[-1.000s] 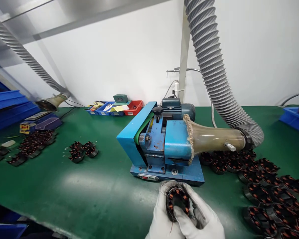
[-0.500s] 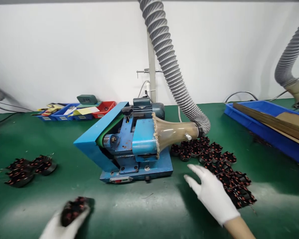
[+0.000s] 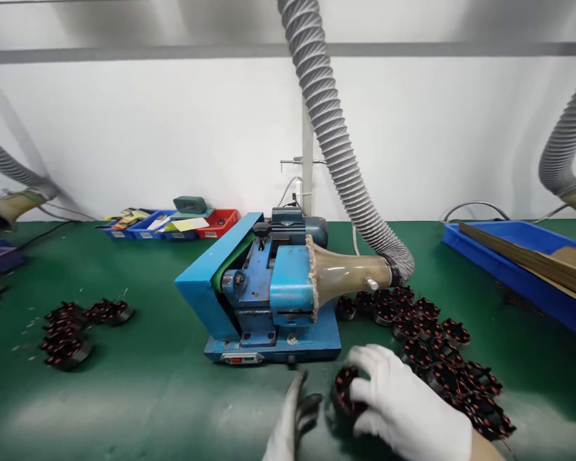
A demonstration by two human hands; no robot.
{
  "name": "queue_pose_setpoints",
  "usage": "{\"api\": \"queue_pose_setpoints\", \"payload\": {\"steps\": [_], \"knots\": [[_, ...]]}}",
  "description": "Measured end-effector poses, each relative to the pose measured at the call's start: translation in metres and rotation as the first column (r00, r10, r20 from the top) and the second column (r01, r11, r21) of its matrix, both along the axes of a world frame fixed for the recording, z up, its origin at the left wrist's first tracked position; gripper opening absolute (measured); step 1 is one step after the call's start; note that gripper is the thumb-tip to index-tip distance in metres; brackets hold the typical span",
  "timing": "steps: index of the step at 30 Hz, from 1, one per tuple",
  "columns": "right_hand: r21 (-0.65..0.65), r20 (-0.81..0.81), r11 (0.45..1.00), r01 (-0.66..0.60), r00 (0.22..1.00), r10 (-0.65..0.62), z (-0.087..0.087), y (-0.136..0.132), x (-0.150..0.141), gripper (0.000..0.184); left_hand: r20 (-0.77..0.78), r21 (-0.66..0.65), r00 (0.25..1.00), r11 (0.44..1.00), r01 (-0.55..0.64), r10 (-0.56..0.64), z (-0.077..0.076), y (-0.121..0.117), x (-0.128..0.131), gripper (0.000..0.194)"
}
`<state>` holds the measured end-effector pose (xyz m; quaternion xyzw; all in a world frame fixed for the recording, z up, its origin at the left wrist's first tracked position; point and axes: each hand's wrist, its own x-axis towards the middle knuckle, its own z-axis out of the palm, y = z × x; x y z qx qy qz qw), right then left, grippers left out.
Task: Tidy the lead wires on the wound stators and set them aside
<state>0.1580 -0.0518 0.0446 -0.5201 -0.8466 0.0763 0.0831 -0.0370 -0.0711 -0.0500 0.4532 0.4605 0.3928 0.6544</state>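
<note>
My right hand (image 3: 393,400), in a white glove, grips a motor stator (image 3: 346,392) with black insulation and copper windings, just in front of the machine's base. Close by on its left, my left hand (image 3: 295,416) has its gloved fingers apart and holds nothing; the glove's fingertips look dark. A blue belt grinding machine (image 3: 256,294) stands behind both hands. To the right, many similar stators (image 3: 427,326) lie in a cluster. A smaller group of stators (image 3: 67,339) rests on the left side of the green bench.
A clear-brown suction funnel (image 3: 350,272) joins a grey hose (image 3: 331,121) above the machine. On the right stands a blue tray (image 3: 518,288) with cardboard. Small bins (image 3: 221,223) line the back left. Another suction funnel (image 3: 16,208) hangs at far left.
My left hand has come from the lower left to the middle and no longer holds a stator. My right hand has closed on a stator. The left group has gained one. The view has shifted.
</note>
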Motion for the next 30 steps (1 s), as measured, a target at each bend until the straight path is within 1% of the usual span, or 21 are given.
{"api": "queue_pose_setpoints", "payload": {"steps": [1,2,4,5,6,8,9,10,11,12,14,16,18,20,23,27,30], "knots": [[0.036,-0.088,0.997,-0.072,0.993,0.075,0.002,-0.007,-0.008,0.021,0.026,0.021,0.998,0.998,0.053,-0.053,0.005,0.002,0.004,0.075],[0.069,-0.186,0.996,-0.058,0.98,0.07,0.003,-0.013,-0.015,0.019,0.03,0.046,0.997,0.996,0.073,-0.074,0.011,0.005,0.006,0.073],[0.082,-0.334,0.994,0.076,0.942,-0.044,0.003,-0.019,-0.024,0.021,0.01,0.1,0.999,0.994,0.044,-0.046,0.025,0.01,0.007,0.067],[0.054,-0.396,0.99,0.131,0.913,-0.099,0.001,-0.02,-0.027,0.021,0.006,0.131,1.0,0.991,0.021,-0.022,0.032,0.013,0.007,0.066],[0.017,-0.458,0.989,0.15,0.88,-0.126,0.0,-0.02,-0.029,0.022,0.011,0.157,1.0,0.988,0.007,-0.009,0.038,0.015,0.007,0.065],[-0.036,-0.597,0.995,0.091,0.796,-0.094,-0.001,-0.017,-0.032,0.027,0.033,0.185,0.999,0.983,-0.002,-0.004,0.047,0.019,0.007,0.065],[-0.06,-0.67,0.996,0.07,0.737,-0.092,-0.001,-0.015,-0.035,0.03,0.045,0.19,0.999,0.982,-0.006,-0.003,0.05,0.021,0.008,0.066],[-0.085,-0.728,0.994,0.064,0.678,-0.106,-0.001,-0.011,-0.04,0.03,0.048,0.199,0.999,0.98,-0.024,0.015,0.051,0.024,0.007,0.066],[-0.109,-0.759,0.991,0.081,0.636,-0.135,-0.001,-0.007,-0.046,0.027,0.038,0.214,0.998,0.975,-0.053,0.045,0.052,0.027,0.006,0.065],[-0.131,-0.768,0.985,0.111,0.618,-0.171,-0.002,-0.003,-0.052,0.02,0.018,0.236,0.997,0.969,-0.077,0.075,0.051,0.03,0.005,0.063],[-0.147,-0.74,0.971,0.187,0.631,-0.233,-0.007,0.005,-0.068,0.009,-0.028,0.284,0.992,0.953,-0.106,0.119,0.049,0.037,0.0,0.055],[-0.114,-0.693,0.946,0.303,0.658,-0.294,-0.014,0.013,-0.082,0.009,-0.024,0.296,0.991,0.948,-0.119,0.132,0.045,0.044,-0.003,0.05],[-0.073,-0.669,0.917,0.391,0.663,-0.336,-0.021,0.019,-0.091,0.011,0.077,0.251,0.984,0.952,-0.176,0.162,0.041,0.052,-0.002,0.044],[-0.067,-0.658,0.895,0.442,0.655,-0.373,-0.023,0.026,-0.097,0.012,0.184,0.19,0.959,0.95,-0.25,0.216,0.038,0.06,0.003,0.034],[-0.084,-0.641,0.879,0.469,0.65,-0.408,-0.019,0.035,-0.101,0.016,0.252,0.132,0.931,0.943,-0.305,0.266,0.036,0.071,0.015,0.023],[-0.095,-0.642,0.863,0.496,0.633,-0.434,-0.01,0.043,-0.103,0.02,0.292,0.054,0.909,0.944,-0.325,0.297,0.038,0.081,0.026,0.023],[-0.112,-0.664,0.864,0.49,0.61,-0.432,-0.007,0.044,-0.101,0.025,0.297,0.009,0.895,0.937,-0.35,0.332,0.041,0.083,0.029,0.025]]}}
